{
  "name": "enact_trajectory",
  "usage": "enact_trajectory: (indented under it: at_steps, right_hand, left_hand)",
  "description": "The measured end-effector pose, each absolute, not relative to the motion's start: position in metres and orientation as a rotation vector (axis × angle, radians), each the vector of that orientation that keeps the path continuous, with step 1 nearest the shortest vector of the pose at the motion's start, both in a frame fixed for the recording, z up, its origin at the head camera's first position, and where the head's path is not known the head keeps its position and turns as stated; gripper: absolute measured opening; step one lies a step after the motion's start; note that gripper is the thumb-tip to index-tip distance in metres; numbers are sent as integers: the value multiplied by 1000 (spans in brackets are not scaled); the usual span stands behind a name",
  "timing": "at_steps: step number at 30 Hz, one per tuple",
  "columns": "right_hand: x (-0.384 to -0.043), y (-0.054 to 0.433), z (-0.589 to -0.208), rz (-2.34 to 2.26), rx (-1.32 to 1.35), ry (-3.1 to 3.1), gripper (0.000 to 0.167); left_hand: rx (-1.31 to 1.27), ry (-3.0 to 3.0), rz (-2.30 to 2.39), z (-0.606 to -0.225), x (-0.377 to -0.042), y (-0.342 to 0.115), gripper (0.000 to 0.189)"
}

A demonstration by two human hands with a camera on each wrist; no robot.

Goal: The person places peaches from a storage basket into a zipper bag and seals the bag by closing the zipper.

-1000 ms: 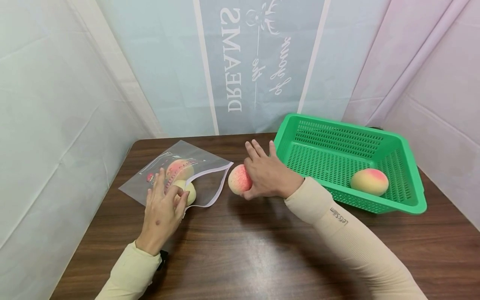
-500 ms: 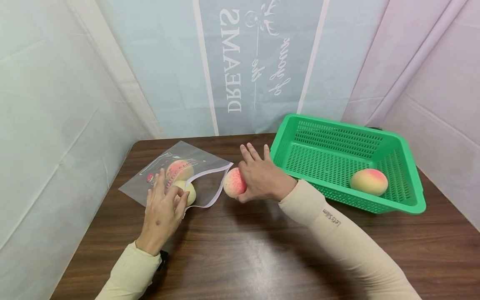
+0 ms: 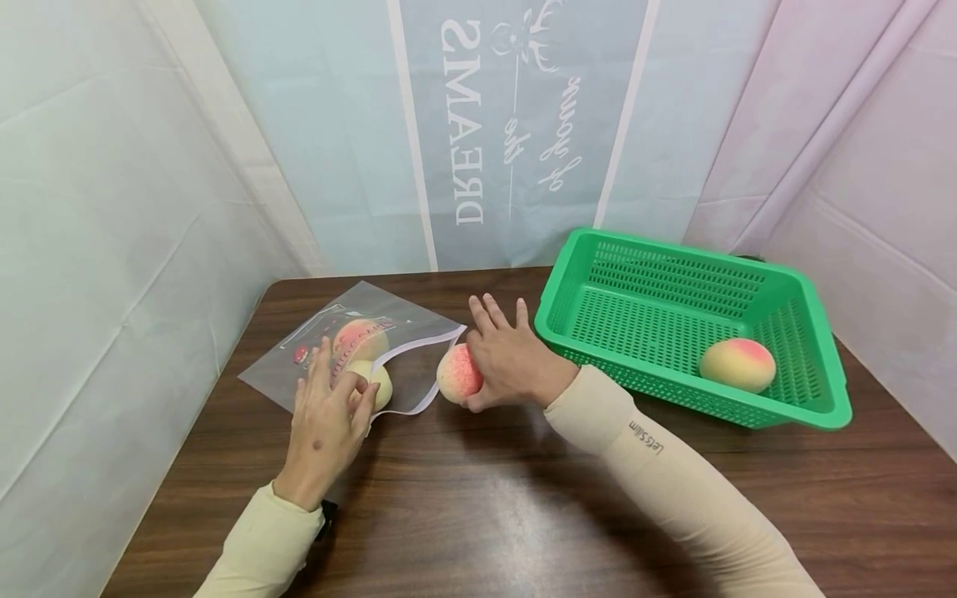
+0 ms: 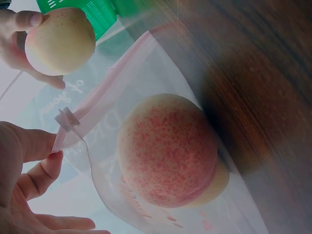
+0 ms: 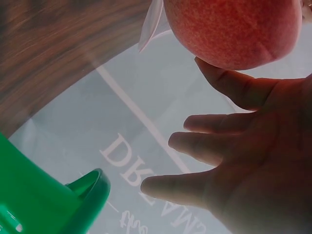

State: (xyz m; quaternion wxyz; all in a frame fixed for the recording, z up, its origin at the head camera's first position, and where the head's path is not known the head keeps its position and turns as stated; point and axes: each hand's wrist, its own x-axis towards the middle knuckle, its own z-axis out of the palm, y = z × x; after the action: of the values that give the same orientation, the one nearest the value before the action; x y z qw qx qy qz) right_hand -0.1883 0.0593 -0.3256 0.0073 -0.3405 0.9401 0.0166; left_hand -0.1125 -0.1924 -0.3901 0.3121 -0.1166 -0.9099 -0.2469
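Observation:
A clear zip bag [image 3: 292, 365] lies on the table with its mouth facing right. Inside it are two peaches, one pink and yellow [image 3: 362, 339], the other paler [image 3: 382, 387]. My left hand [image 3: 326, 432] pinches the lip of the bag between thumb and forefinger; in the left wrist view a slider [image 4: 67, 119] sits just beside those fingertips. Just outside the mouth, my right hand [image 3: 516, 359] grips a third peach [image 3: 458, 374] between thumb and finger, its other fingers stretched out. In the right wrist view this peach [image 5: 239, 29] hangs over the bag's edge.
A green plastic basket [image 3: 691, 249] stands to the right, with one peach [image 3: 738, 365] in it. Dark wooden table [image 3: 463, 515] lies under everything. Fabric walls rise at the back and both sides.
My right hand has moved left and slightly toward me with its peach, up to the bag's mouth. The left hand and the bag stay in place.

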Motion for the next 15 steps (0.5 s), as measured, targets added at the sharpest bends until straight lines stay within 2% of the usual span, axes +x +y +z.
enact_trajectory:
  at_steps: [8, 15]
  right_hand:
    - [-188, 55, -333, 28, -1058, 2917, 74]
    - [-190, 50, -338, 39, -1076, 2917, 81]
  left_hand:
    - [-305, -2404, -650, -391, -112, -192, 21]
    - [-308, -2393, -646, -391, -111, -193, 21]
